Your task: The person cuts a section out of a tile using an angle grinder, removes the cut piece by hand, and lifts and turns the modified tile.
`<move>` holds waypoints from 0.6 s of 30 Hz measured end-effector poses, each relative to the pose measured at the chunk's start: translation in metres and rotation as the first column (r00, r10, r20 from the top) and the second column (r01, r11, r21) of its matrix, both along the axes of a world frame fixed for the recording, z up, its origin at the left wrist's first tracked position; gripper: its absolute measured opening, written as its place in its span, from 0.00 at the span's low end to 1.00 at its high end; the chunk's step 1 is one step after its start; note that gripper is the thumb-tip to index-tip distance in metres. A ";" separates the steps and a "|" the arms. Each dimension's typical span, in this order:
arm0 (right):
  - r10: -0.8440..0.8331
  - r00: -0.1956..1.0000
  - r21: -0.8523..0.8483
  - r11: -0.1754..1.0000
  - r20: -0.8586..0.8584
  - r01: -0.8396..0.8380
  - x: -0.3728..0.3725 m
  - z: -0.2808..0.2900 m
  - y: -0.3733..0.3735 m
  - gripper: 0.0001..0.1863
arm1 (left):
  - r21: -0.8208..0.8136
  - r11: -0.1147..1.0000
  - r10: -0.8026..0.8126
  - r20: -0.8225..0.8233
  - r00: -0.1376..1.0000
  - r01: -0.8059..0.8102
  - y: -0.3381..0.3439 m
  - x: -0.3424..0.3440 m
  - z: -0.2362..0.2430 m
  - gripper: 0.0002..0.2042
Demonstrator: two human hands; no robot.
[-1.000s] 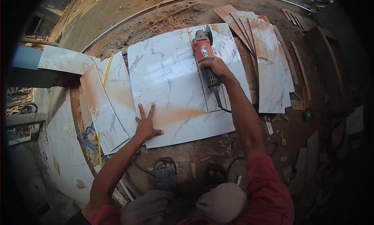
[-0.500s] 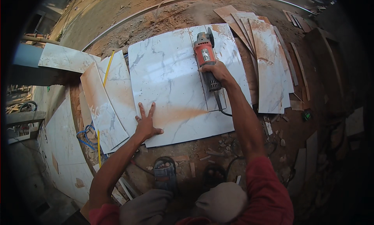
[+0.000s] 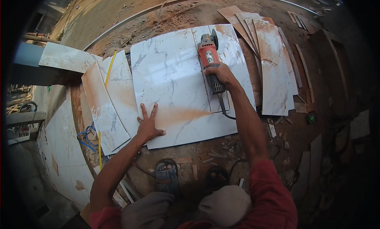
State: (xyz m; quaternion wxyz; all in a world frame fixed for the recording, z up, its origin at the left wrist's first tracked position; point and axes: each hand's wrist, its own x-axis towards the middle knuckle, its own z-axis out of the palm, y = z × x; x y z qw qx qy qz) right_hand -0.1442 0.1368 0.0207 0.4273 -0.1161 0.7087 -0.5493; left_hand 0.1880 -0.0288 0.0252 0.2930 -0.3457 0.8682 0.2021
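Note:
A large white tile with grey veins (image 3: 170, 86) lies flat in front of me. My right hand (image 3: 222, 73) is wrapped round the rear body of a red and black angle grinder (image 3: 208, 56). The grinder's disc (image 3: 215, 39) points away from me, over the far right part of the tile. A thin straight line runs lengthwise on the tile, partly hidden by the grinder. My left hand (image 3: 147, 125) lies on the tile's near left part with fingers spread. Brownish dust (image 3: 182, 116) fans across the surface between my left hand and the line.
Stacked tile pieces (image 3: 273, 66) lie at the right, and tile strips (image 3: 105, 110) at the left with a yellow tape measure (image 3: 111, 68) across them. The grinder's cord (image 3: 223, 106) trails toward me. My sandalled feet (image 3: 167, 171) stand among rubble. A long metal bar (image 3: 158, 8) curves behind.

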 end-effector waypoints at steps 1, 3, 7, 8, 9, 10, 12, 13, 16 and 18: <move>0.001 1.000 0.001 1.000 0.000 -0.001 0.001 0.000 0.001 0.22 | 0.007 1.000 0.009 0.024 1.000 -0.009 0.001 -0.001 0.001 0.69; 0.009 1.000 0.000 1.000 -0.024 -0.009 0.004 0.000 0.002 0.22 | -0.007 1.000 0.001 0.011 1.000 0.000 0.000 0.003 -0.005 0.69; 0.007 1.000 0.000 1.000 -0.030 -0.007 0.003 -0.004 0.005 0.23 | 0.006 1.000 0.009 0.017 1.000 -0.009 0.002 -0.001 0.001 0.69; 0.014 1.000 0.004 1.000 -0.022 -0.014 0.002 -0.004 0.005 0.23 | 0.007 1.000 0.009 0.017 1.000 -0.010 0.002 0.000 -0.001 0.69; 0.021 1.000 0.009 1.000 -0.014 -0.021 0.001 -0.004 0.005 0.22 | -0.002 1.000 0.002 0.009 1.000 -0.002 0.002 0.001 -0.003 0.69; 0.022 1.000 0.007 1.000 -0.014 -0.022 0.003 -0.002 0.005 0.22 | -0.013 1.000 -0.004 0.001 1.000 0.004 0.001 0.002 -0.003 0.69; 0.007 1.000 0.017 1.000 0.002 -0.008 0.006 0.003 0.004 0.22 | -0.016 1.000 0.000 0.006 1.000 0.000 0.000 0.004 -0.003 0.69; 0.006 1.000 0.018 1.000 -0.001 -0.006 0.006 0.001 0.005 0.22 | -0.016 1.000 0.001 0.008 1.000 -0.001 0.001 0.003 -0.003 0.69; 0.016 1.000 0.019 1.000 -0.026 -0.015 0.006 -0.002 0.007 0.23 | -0.022 1.000 -0.008 -0.015 1.000 0.008 0.000 0.004 -0.006 0.69; -0.001 1.000 -0.017 1.000 -0.021 0.000 0.009 -0.001 0.009 0.23 | -0.016 1.000 -0.002 -0.009 1.000 0.002 0.000 0.003 -0.006 0.69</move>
